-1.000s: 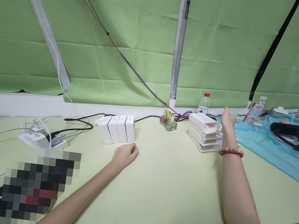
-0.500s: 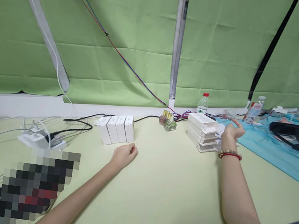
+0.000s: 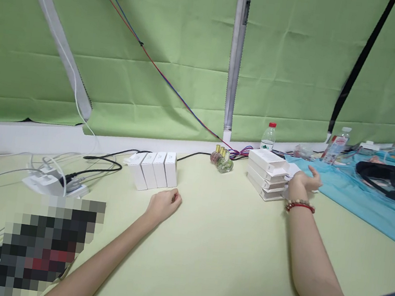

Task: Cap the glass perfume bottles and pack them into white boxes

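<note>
My left hand (image 3: 164, 203) lies on the table curled into a loose fist, with nothing visible in it. Just behind it a row of several white boxes (image 3: 157, 169) stands upright. My right hand (image 3: 305, 181), a bead bracelet on its wrist, is at the right side of a stack of white boxes (image 3: 266, 169) lying flat. Its visible fingers point right, away from the stack, and nothing shows in them. The wrist side is close against the open box ends and white flaps (image 3: 292, 170); contact is hard to tell. Small glass perfume bottles (image 3: 224, 163) with gold caps stand between the two groups.
A red-capped water bottle (image 3: 268, 137) stands behind the stack. Blue plastic sheeting (image 3: 357, 203) covers the right side, with another bottle (image 3: 336, 146) and a black strap (image 3: 389, 180). At left lie a power strip (image 3: 51, 182), cables and a pixelated dark object (image 3: 49, 250).
My right hand has come down and slightly left, nearer the stack, and its raised fingers now point more to the right. My left hand and the boxes stay put.
</note>
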A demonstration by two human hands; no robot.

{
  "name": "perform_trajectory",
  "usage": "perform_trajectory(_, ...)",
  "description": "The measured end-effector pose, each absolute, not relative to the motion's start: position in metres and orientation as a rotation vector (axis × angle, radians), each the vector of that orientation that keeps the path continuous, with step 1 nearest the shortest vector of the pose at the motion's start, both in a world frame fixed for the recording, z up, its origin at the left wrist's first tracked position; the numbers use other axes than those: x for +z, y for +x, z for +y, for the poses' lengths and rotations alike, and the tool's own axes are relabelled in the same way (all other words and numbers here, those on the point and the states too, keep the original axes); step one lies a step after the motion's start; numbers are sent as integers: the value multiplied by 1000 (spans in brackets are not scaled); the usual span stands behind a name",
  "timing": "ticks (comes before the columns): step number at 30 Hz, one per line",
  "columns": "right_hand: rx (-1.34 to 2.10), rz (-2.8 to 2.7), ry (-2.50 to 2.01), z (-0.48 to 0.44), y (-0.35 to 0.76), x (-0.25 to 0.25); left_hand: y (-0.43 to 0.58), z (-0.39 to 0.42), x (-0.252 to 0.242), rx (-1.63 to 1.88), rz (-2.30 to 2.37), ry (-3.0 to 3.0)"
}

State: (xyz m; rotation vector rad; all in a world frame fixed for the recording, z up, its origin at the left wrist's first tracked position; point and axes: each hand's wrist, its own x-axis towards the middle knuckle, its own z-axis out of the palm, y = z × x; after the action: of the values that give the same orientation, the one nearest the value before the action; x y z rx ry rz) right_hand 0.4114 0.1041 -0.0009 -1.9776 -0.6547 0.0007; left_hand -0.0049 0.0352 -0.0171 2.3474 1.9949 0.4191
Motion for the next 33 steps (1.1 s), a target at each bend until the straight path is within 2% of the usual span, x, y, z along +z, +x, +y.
perform_trajectory(4,102,-380,-2044,105,411,-5,-5,35,-17,437,1983,2345)
perform_trajectory(11,221,-436,-2093,107,404,-10,-3,33,-14,418,1991,2337)
perform_trajectory(21,200,-541,-2154,110,406,-6,-5,33,-17,444,1980,2329)
perform_trajectory(28,12,-561,-1996,98,395,1,-5,32,-18,446,1990,2322)
perform_trajectory(33,-226,-459,-1734,89,390,49,-6,33,-20,482,1964,2324)
